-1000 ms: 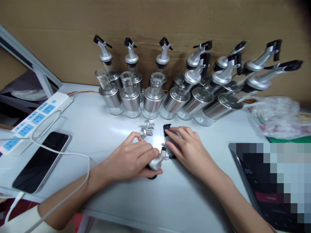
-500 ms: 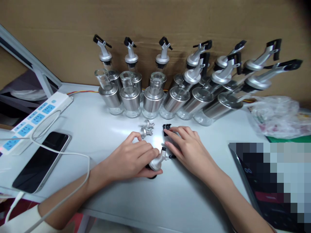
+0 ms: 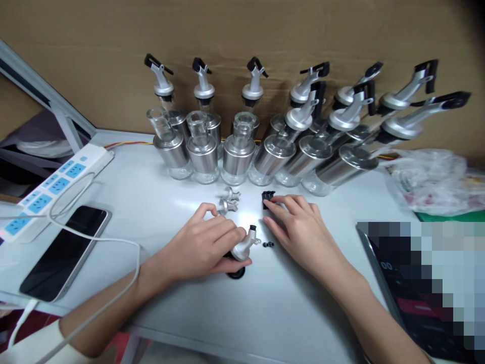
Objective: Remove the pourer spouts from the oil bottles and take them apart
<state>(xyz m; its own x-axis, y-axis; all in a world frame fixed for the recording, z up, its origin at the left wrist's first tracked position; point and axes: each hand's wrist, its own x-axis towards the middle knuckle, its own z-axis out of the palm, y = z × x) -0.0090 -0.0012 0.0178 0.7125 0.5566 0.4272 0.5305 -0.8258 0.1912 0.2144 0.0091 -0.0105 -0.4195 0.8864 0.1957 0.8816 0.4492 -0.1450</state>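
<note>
My left hand (image 3: 206, 245) is closed around a silver pourer spout (image 3: 242, 248) with a black tip, held tilted just above the table. Below it a black ring (image 3: 237, 273) lies partly hidden by my fingers. My right hand (image 3: 297, 222) has its thumb and fingers apart; the index fingertip reaches a cluster of small black flip caps (image 3: 268, 198). Whether it presses on them I cannot tell. Between the hands lie small black stoppers (image 3: 268, 244). Two more silver spouts (image 3: 227, 206) rest on the table beyond my left hand.
Glass bottles with steel sleeves (image 3: 239, 154) stand in two rows at the back; three front ones have bare necks, the others carry spouts. A phone (image 3: 64, 253), a power strip (image 3: 56, 189) and a white cable lie left. Plastic bags (image 3: 435, 179) and a dark device (image 3: 394, 283) are right.
My right hand has shifted slightly right, and the black flip caps have slid right with it. My left hand with the pourer spout has barely moved, exposing more of the black ring.
</note>
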